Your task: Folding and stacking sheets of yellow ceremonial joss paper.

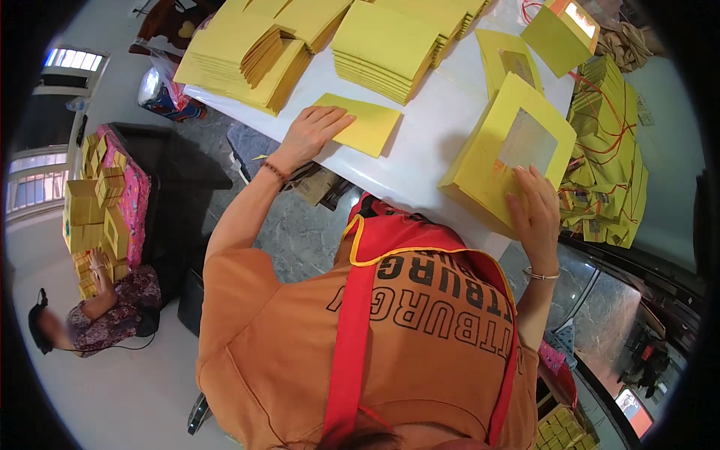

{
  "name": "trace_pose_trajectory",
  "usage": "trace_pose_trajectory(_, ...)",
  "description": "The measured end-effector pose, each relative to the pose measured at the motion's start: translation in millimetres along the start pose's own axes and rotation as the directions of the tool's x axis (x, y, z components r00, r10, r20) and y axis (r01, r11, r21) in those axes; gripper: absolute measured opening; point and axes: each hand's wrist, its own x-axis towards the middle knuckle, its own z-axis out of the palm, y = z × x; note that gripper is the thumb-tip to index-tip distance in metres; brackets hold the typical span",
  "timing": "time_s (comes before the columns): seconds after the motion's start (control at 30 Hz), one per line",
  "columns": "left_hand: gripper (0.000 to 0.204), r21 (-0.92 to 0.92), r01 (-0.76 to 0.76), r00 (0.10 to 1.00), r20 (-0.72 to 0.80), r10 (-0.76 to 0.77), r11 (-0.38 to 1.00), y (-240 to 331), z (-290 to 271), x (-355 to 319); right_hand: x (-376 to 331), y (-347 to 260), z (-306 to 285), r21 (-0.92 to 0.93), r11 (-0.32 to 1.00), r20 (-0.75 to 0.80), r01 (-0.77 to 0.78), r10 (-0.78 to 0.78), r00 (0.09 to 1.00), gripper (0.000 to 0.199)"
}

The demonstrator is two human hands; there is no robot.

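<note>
My left hand (309,135) lies over the left end of a plain yellow card piece (366,125) at the table's near edge. Its fingers are together on top, and its thumb is hidden, apparently gripping the piece. My right hand (537,202) rests on a thick yellow card box or stack of pieces (480,146) with a clear window in its top face. The fingers there are stretched out and slightly apart, touching the window's near edge.
Stacks of folded yellow card (386,45) cover the far side of the white table (416,161). Another windowed piece (510,60) lies behind the box. Yellow bundles with red string (607,150) stand at right. At far left, another person (112,307) handles yellow boxes.
</note>
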Motion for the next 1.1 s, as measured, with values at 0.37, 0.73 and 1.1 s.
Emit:
trace_pose_trajectory(0.37, 0.052, 0.041, -0.011, 0.981, 0.193, 0.003, 0.999, -19.5, 37.2, -13.3, -8.7, -12.6, 0.8, -0.013, 0.999, -0.018, -0.043, 0.043, 0.999, 0.035)
trace_pose_trajectory(0.73, 0.046, -0.119, -0.029, 0.973, 0.223, 0.055, 0.992, -40.6, 51.6, -16.3, -4.6, -30.3, 5.3, -0.043, 0.990, -0.084, -0.134, 0.130, 0.988, 0.033)
trace_pose_trajectory(1.1, 0.035, -0.171, -0.092, 0.983, 0.140, 0.116, 0.981, -40.8, 38.1, -2.3, -12.9, -32.0, 6.5, 0.019, 0.927, -0.205, -0.375, 0.371, 0.906, 0.034)
